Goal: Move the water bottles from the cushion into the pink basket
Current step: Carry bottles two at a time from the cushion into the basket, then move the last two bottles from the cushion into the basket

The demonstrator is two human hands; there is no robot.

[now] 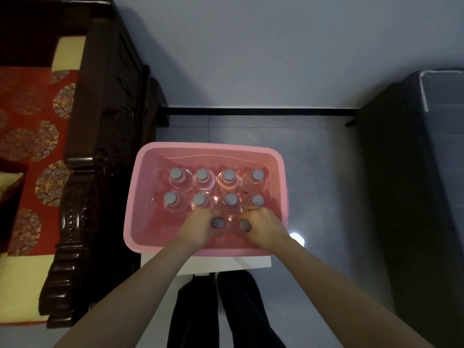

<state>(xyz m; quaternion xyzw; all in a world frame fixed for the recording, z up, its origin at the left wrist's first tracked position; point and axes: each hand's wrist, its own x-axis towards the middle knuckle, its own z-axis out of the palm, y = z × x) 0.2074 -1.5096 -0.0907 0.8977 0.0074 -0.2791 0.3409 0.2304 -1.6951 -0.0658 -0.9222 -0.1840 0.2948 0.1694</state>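
Water bottles [228, 175] stand upright in two rows of four toward the far wall of the pink basket [211, 147], and near its front edge we curl our left hand [199, 226] and right hand [262, 227] each round one more.

No text, brand, number or sign can be read. The water bottles [175, 175] in the pink basket [211, 147] are seen from above and show no legible label.
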